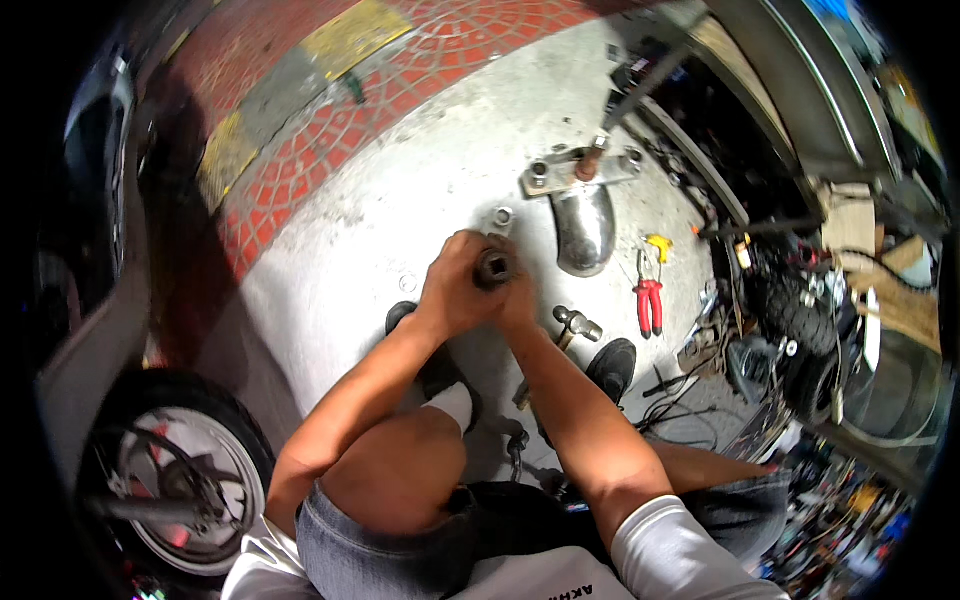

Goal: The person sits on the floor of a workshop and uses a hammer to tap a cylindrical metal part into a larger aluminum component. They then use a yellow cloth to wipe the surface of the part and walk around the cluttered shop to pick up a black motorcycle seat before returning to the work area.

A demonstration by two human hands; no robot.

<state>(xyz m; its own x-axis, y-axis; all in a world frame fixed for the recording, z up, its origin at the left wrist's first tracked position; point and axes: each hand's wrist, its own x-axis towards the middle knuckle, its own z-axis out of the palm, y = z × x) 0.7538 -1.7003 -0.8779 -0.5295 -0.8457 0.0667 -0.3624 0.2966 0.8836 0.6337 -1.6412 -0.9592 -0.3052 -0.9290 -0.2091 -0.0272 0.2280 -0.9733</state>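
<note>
Over the pale concrete, my left hand (452,285) and my right hand (518,292) come together around a dark cylindrical metal piece with a square hole in its end, like a socket (493,268). Both hands look closed on it; its lower part is hidden by my fingers. Just beyond them lies a small metal ring (502,217). Farther right stands a metal fork bracket (556,180) with a rusty upright stem (588,165) and a shiny curved metal piece (583,235). A ball-peen hammer (578,325) is beside my right forearm.
Pliers with red handles (649,303) lie on the floor to the right. A motorcycle wheel (190,480) stands at lower left. Cables (690,415) and heaped parts (790,310) crowd the right side. Red paving (300,195) borders the concrete at far left.
</note>
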